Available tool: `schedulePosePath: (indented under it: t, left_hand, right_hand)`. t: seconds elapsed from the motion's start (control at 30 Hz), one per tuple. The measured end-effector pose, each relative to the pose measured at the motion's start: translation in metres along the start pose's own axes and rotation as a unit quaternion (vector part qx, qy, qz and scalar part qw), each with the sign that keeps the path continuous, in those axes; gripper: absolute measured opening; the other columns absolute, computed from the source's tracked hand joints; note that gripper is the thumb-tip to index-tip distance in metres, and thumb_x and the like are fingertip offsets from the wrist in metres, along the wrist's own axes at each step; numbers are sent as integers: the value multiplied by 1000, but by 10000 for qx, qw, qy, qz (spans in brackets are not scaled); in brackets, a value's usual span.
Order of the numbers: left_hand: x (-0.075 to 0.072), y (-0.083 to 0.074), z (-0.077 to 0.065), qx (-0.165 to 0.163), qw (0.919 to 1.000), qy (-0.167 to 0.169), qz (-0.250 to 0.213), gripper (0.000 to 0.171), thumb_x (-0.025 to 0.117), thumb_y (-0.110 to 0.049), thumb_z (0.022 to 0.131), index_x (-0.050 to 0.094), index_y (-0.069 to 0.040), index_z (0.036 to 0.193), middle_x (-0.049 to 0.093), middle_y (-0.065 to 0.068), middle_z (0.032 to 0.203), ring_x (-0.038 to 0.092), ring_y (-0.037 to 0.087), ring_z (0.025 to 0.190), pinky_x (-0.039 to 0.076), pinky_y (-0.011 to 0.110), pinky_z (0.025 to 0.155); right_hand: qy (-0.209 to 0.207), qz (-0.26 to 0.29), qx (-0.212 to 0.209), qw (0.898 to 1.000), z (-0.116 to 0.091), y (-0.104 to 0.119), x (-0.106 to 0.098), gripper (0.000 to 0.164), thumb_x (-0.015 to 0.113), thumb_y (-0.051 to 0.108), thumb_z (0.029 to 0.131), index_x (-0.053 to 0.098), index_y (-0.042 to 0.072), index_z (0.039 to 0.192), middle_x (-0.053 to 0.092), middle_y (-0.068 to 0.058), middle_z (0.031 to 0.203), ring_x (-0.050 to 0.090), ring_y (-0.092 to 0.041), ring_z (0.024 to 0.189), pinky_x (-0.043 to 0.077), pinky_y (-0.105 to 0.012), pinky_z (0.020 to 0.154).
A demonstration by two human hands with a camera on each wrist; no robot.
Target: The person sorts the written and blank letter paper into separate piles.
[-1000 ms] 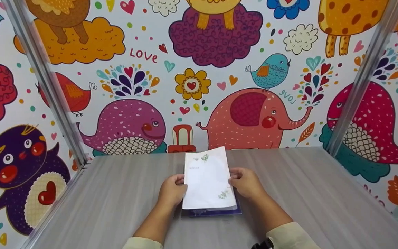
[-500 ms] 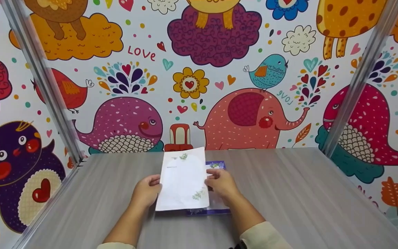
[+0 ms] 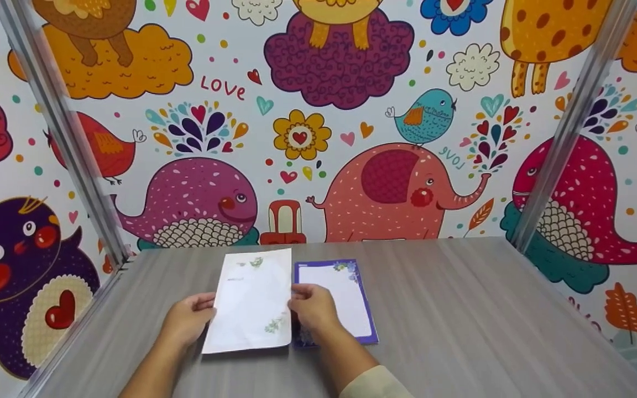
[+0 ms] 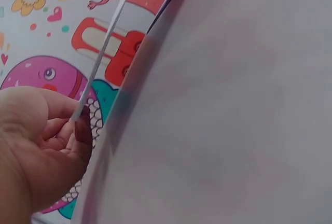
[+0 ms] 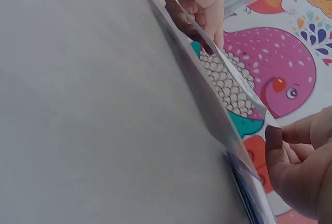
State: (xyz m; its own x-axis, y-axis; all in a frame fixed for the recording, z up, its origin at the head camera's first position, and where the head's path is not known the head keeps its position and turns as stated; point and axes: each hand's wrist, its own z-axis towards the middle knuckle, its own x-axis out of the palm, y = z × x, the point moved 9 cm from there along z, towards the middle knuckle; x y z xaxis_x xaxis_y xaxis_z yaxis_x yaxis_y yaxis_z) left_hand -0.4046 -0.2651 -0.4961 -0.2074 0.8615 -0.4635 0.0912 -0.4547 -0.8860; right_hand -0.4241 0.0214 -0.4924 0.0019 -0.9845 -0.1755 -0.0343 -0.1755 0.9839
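A white notepad or stack of paper with small green leaf prints point(image 3: 249, 309) is held a little above the table, left of centre in the head view. My left hand point(image 3: 188, 318) pinches its left edge between thumb and fingers. At its right edge, my right hand point(image 3: 316, 307) pinches it the same way. Edge-on in the left wrist view, the white paper point(image 4: 106, 42) looks thin, with the left hand point(image 4: 52, 146) at its near end. To the right lies a purple-bordered pad point(image 3: 351, 309) with a white middle and flower corners, partly covered by my right hand and forearm.
The grey wood-grain table point(image 3: 451, 320) stretches out on both sides of the papers. A wall with cartoon animals point(image 3: 385, 188) rises at its back edge. Metal posts point(image 3: 69, 132) stand at the left and right corners.
Both hands have carried the white paper leftward, off the purple-bordered pad, and lowered it toward the table. The purple pad, mostly covered before, now shows beside it.
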Motion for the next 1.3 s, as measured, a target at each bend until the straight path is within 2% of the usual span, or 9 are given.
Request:
schedulePosePath:
  t: [0.1,0.27,0.47,0.57,0.83,0.97,1.07,1.17,1.3]
  left_hand:
    - [-6,6,1,-18,10000,24,-13,38,66,-7,99,67,7,135,73,23,125,69,32,116,58,24,84]
    - [-9,12,4,-131,9995,44,288,39,68,-9,99,67,7,135,74,22,124,70,31,114,62,33,88]
    - [-11,14,7,-135,9983,-5,566,37,67,-13,100,68,5,133,75,21,123,71,34,115,61,42,93]
    - [-12,14,8,-80,9978,-49,653,37,67,-13,100,69,4,133,76,21,123,71,35,115,60,45,96]
    - [-17,14,9,-103,9969,-167,761,44,65,-14,101,63,8,139,74,25,127,70,39,118,57,53,103]
    - [-22,9,6,-60,9972,-343,666,46,66,-17,102,62,6,142,73,24,127,70,37,116,58,50,100]
    - [-19,3,5,-80,9979,-421,488,46,66,-20,102,62,3,142,73,21,127,69,34,116,59,42,95]
    - [-10,-8,4,32,9988,-455,196,45,68,-19,101,64,3,141,73,20,127,69,33,117,57,34,90]
    - [13,-25,4,257,9987,-414,-114,44,71,-17,99,66,3,138,76,19,124,71,32,116,54,27,86]
  right_hand:
    - [44,-31,-3,10000,-2,0,8,35,73,0,94,74,0,128,77,-9,108,73,-17,99,65,-34,91]
    - [448,-115,240,9986,-4,-6,18,39,75,2,95,72,2,133,76,-10,115,73,-18,103,65,-38,95]
    - [976,-51,248,9949,-8,-7,27,52,77,9,95,64,0,144,68,-18,140,67,-31,130,57,-48,111]
    - [1074,68,266,9938,-9,-6,28,55,76,10,96,60,-2,147,66,-21,143,65,-34,135,55,-51,114]
    - [1086,-61,494,9928,-13,-5,25,57,74,19,99,57,4,152,66,-16,146,67,-31,133,52,-56,116]
    - [1081,-69,476,9930,-15,0,21,56,74,24,100,58,6,151,65,-15,149,65,-34,137,52,-55,116]
    - [1095,-6,390,9932,-14,3,15,54,72,25,102,59,7,151,66,-13,148,68,-31,133,55,-51,113]
    - [1019,-16,249,9945,-10,5,3,51,69,25,103,60,8,150,68,-10,145,70,-28,129,57,-49,111]
    - [854,2,97,9963,0,2,-15,53,68,27,104,57,6,152,67,-14,147,69,-34,130,58,-49,110]
